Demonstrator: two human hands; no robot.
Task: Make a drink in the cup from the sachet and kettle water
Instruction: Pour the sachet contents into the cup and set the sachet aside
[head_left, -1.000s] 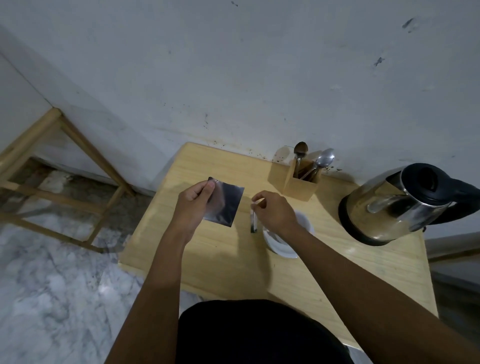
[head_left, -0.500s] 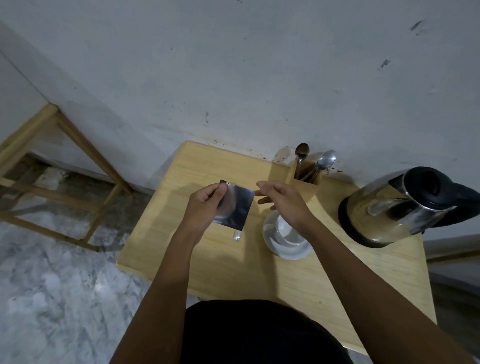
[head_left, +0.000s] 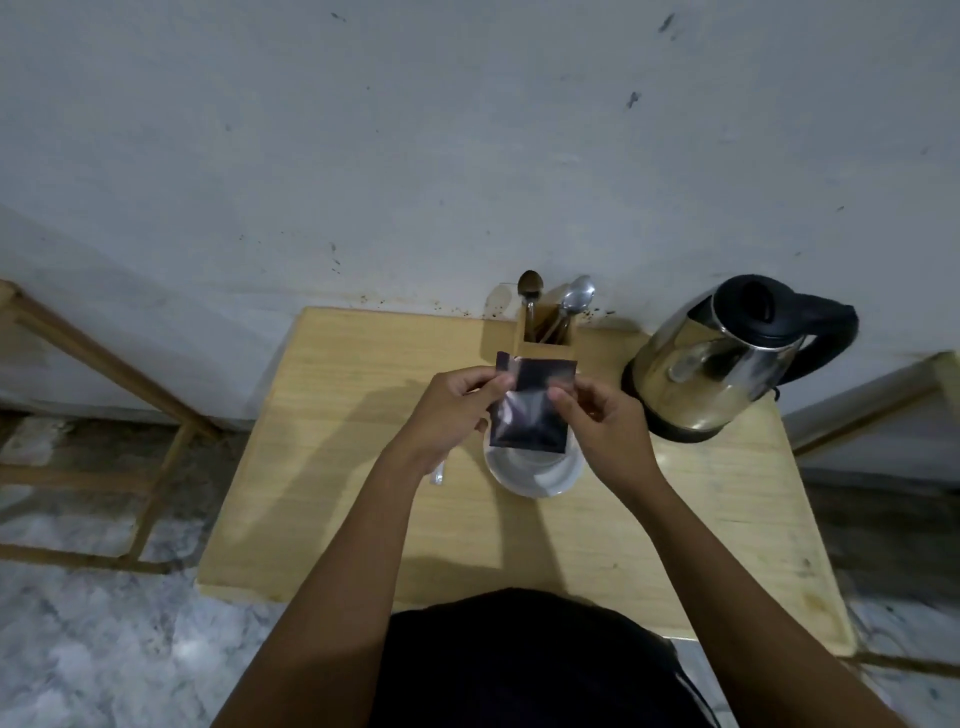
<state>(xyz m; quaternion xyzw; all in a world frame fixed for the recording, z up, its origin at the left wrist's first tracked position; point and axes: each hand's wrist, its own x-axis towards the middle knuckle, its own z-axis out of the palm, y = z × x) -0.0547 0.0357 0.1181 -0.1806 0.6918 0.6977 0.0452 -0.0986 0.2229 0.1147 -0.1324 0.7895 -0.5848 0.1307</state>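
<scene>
A dark shiny sachet (head_left: 530, 410) is held upright between both hands above the white cup and saucer (head_left: 535, 475). My left hand (head_left: 452, 410) pinches its top left corner, where a small flap stands apart from the rest. My right hand (head_left: 597, 415) pinches the right edge. The sachet hides most of the cup. A steel kettle (head_left: 711, 364) with a black lid and handle stands at the table's back right.
A wooden holder (head_left: 545, 338) with two spoons stands against the wall behind the cup. A small torn strip (head_left: 439, 474) lies on the wooden table (head_left: 337, 467) left of the saucer. A wooden frame (head_left: 104, 364) stands at the left over marble floor.
My right hand let a small strip fall on the table and came up to grip the sachet's right edge. Both hands moved the sachet over the cup.
</scene>
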